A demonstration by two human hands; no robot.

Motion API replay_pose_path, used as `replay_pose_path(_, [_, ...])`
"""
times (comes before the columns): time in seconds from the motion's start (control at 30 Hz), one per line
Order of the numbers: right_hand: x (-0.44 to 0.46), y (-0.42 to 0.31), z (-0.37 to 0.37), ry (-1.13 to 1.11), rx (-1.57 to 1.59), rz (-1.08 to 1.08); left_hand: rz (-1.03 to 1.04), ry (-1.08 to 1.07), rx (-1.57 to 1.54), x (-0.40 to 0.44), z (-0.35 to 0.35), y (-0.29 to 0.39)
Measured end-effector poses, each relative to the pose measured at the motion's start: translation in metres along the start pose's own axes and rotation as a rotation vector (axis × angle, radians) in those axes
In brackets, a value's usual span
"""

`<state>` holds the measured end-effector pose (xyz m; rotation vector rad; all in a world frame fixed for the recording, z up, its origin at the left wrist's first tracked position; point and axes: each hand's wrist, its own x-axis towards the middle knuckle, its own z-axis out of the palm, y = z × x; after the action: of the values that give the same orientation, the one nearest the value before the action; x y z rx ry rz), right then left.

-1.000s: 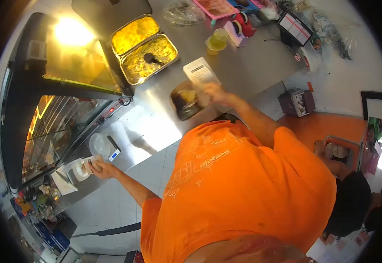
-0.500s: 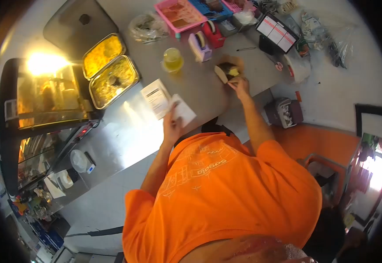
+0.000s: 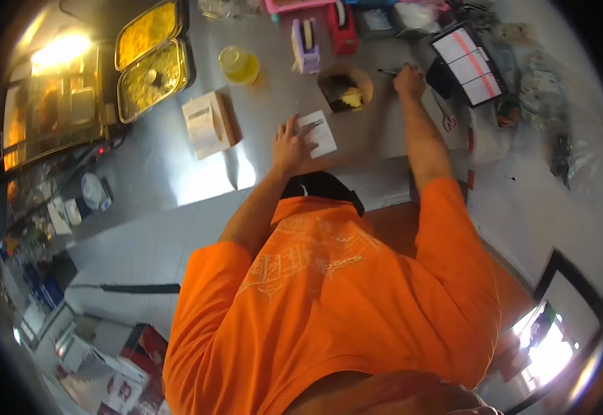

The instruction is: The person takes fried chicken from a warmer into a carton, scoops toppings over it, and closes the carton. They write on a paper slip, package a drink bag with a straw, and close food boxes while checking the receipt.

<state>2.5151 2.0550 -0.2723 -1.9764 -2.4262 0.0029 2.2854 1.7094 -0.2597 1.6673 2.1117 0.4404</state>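
On the metal counter (image 3: 260, 97), my left hand (image 3: 291, 146) rests with its fingers spread over a white printed slip (image 3: 322, 135). Farther right, my right hand (image 3: 409, 81) is closed around one end of a dark pen (image 3: 387, 71) near the black order screen (image 3: 469, 63). Between my hands, a little farther from me, stands an open brown paper box (image 3: 365, 86) with dark and yellow food inside. A stack of printed slips (image 3: 206, 126) lies to the left of my left hand.
Two metal trays of yellow food (image 3: 150, 77) stand at the back left beside a lit display case (image 3: 52, 104). A cup of yellow liquid (image 3: 238, 65), a purple tape dispenser (image 3: 306, 47) and a red one (image 3: 343, 29) are at the back. Scissors (image 3: 448, 123) lie at the right.
My right hand has let go of the brown box and moved right to the pen. My left hand has moved from the far left, past the slip stack, bringing a slip to the counter.
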Motion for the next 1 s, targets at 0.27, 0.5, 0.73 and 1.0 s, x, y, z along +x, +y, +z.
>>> replay_pose_path(0.27, [-0.09,0.04,0.001,-0.273,1.426,0.183,-0.022,-0.027,0.071,-0.012,-0.024,0.007])
replay_pose_path(0.5, [-0.263,-0.088,0.02,-0.52,1.333,-0.225,-0.021,0.01,0.105,-0.01,-0.013,0.005])
replay_pose_path(0.73, [-0.257,-0.094,-0.003,-0.315,1.106,-0.533,-0.022,0.021,0.125,-0.016,-0.012,0.004])
replay_pose_path(1.0, [-0.238,-0.107,-0.014,-0.116,0.883,-0.783,-0.034,0.056,0.066,-0.016,-0.012,0.002])
